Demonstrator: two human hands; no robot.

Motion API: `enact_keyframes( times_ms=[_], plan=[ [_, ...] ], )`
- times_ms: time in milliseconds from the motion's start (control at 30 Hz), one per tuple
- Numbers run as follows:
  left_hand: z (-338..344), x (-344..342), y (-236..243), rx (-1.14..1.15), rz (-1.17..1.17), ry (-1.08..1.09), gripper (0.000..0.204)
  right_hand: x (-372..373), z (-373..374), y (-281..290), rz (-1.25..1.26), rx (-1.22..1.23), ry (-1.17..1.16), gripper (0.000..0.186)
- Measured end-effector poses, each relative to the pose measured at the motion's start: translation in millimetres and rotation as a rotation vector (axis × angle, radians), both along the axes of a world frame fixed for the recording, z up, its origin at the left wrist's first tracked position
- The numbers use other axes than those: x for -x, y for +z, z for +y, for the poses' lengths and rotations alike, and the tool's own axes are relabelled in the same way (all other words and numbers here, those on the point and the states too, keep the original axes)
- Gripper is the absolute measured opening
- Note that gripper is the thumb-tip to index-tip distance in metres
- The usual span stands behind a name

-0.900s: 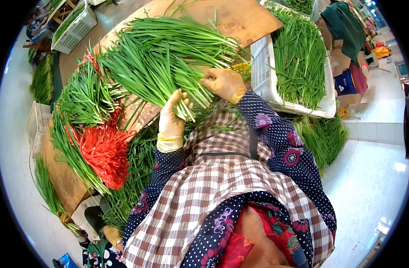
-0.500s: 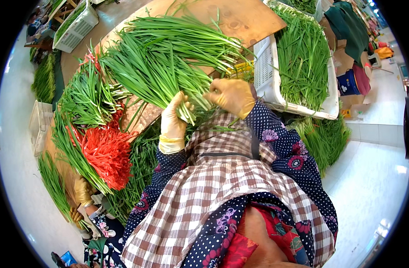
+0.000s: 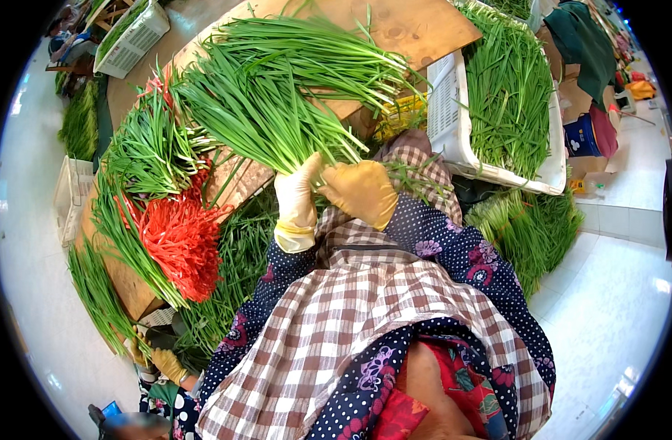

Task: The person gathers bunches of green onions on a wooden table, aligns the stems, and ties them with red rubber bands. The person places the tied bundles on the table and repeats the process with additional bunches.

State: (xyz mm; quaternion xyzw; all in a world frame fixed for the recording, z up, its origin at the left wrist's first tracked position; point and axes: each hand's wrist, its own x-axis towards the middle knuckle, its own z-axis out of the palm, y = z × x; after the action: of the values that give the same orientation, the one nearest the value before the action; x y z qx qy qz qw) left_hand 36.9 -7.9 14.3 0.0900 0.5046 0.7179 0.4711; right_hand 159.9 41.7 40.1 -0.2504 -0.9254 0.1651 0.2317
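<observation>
Little free room: bench (image 3: 416,33) crowded, white crate (image 3: 453,125) close on my right, red ties (image 3: 178,242) on my left. My left hand (image 3: 298,198) fingers clenched round stem end of green chive bunch (image 3: 277,95). My right hand (image 3: 361,192) curled, touching same stems. Bunch held over bench edge, long axis slanting, leaf tips fanning up-left, away from me.

Packaging: blue container (image 3: 581,136) with a white label patch, far right beside white crate (image 3: 453,110). Brown cardboard box (image 3: 570,92) just above it. No signs or screens seen.
</observation>
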Motion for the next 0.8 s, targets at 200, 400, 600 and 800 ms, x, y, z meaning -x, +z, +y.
enact_keyframes(
  times_ms=[200, 400, 600, 800],
  plan=[
    [-7, 12, -14, 0.055, -0.233, -0.077, 0.021, -14, 40, 3, 0.196, 0.152, -0.134, 0.02],
    [-5, 6, -1, 0.055, -0.214, -0.041, 0.019, 18, 41, -10, -0.161, -0.143, 0.06, 0.012],
    [-2, 6, 4, 0.032, -0.219, -0.032, 0.018, 14, 41, -4, -0.147, -0.267, 0.018, 0.014],
    [-4, 6, 0, 0.046, -0.17, 0.01, 0.019, 22, 46, -16, -0.156, -0.119, 0.101, 0.005]
  ],
)
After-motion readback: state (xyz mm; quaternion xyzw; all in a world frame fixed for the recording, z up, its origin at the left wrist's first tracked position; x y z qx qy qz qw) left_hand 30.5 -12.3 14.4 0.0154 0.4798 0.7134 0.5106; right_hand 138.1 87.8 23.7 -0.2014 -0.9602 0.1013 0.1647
